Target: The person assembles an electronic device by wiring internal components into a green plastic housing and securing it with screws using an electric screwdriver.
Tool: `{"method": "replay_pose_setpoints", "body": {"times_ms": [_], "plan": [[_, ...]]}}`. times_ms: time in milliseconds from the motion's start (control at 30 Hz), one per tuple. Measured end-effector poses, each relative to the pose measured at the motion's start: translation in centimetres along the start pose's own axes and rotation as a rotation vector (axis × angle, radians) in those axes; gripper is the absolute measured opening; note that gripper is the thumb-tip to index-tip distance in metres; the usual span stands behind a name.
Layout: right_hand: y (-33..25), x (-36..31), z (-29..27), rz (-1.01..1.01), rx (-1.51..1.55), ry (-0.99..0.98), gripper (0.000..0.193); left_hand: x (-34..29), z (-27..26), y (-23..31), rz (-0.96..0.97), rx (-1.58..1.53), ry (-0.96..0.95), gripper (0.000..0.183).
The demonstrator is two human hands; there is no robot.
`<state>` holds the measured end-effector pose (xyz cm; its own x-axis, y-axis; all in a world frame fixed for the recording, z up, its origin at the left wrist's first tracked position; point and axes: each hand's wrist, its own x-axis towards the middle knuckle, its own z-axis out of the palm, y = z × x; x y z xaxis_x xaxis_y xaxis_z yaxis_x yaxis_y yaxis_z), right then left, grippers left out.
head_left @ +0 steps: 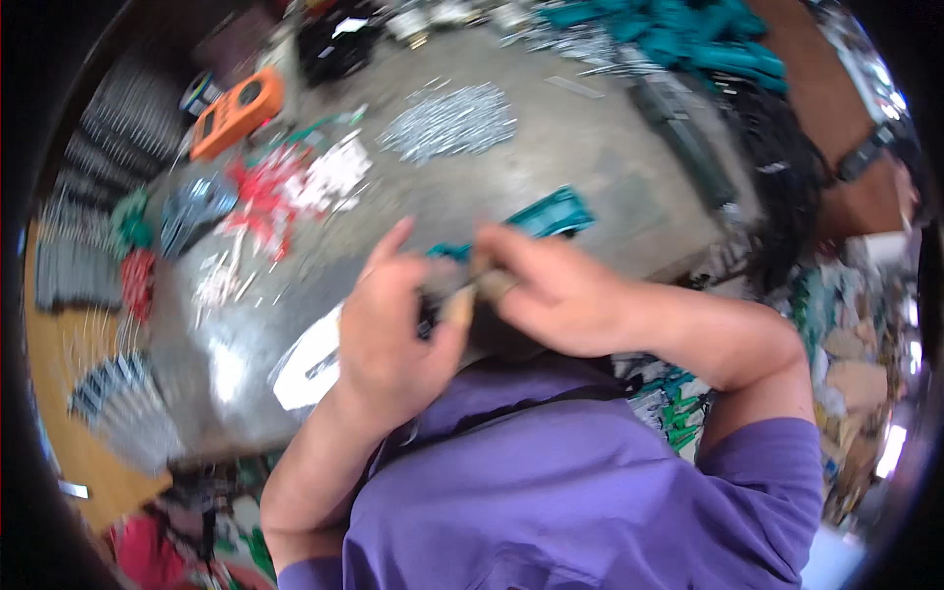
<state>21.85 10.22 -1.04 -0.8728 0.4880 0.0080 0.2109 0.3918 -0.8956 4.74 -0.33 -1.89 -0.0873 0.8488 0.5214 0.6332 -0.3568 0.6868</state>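
Note:
My left hand [388,320] and my right hand [560,290] meet at the table's near side, both smeared by motion. The fingertips of each are pinched close together on something small and dark that I cannot make out. My left index finger points up and away from the pinch. Tan coverings seem to sit on some fingertips. Just beyond my right hand lies a teal plastic piece [556,211], partly hidden by the fingers. A white sheet or bag with a dark mark [313,359] lies beside my left wrist.
On the grey table [590,147] lie a heap of silvery metal pins [452,120], red pieces [270,187] and white pieces [334,175]. An orange meter [236,113] stands at far left. Teal casings [678,39], a dark green tool [688,138] and black cables [782,167] occupy the right.

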Motion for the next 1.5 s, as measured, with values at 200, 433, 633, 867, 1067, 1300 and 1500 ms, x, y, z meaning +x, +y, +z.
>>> {"method": "replay_pose_setpoints", "body": {"times_ms": [200,433,633,867,1067,1300,1500], "plan": [[2.0,-0.7,-2.0,-0.449,-0.627,0.197,0.023,-0.3,-0.7,0.7,-0.438,-0.4,-0.074,0.038],[9.8,-8.4,-21.9,0.261,-1.058,0.924,0.033,-5.6,-5.7,-0.5,-0.472,0.021,-0.152,0.068],[11.2,-14.2,-30.8,0.523,-1.432,0.819,0.029,-6.7,-5.6,-2.0,-0.165,0.524,-0.356,0.08],[9.1,-12.6,-31.7,0.814,-1.407,0.642,0.035,-7.7,-8.7,-2.7,-0.302,0.487,-0.294,0.074],[7.6,-13.0,-33.4,0.63,-1.033,0.768,0.029,-8.3,-10.0,-2.6,-0.512,0.456,-0.284,0.086],[11.1,-12.2,-31.7,0.634,-1.392,0.652,0.03,-10.0,-10.5,-3.0,-0.429,0.57,-0.233,0.091],[6.7,-14.7,-35.5,0.568,-0.964,0.661,0.048,-11.1,-12.9,-2.2,-0.441,0.414,-0.075,0.089]]}}
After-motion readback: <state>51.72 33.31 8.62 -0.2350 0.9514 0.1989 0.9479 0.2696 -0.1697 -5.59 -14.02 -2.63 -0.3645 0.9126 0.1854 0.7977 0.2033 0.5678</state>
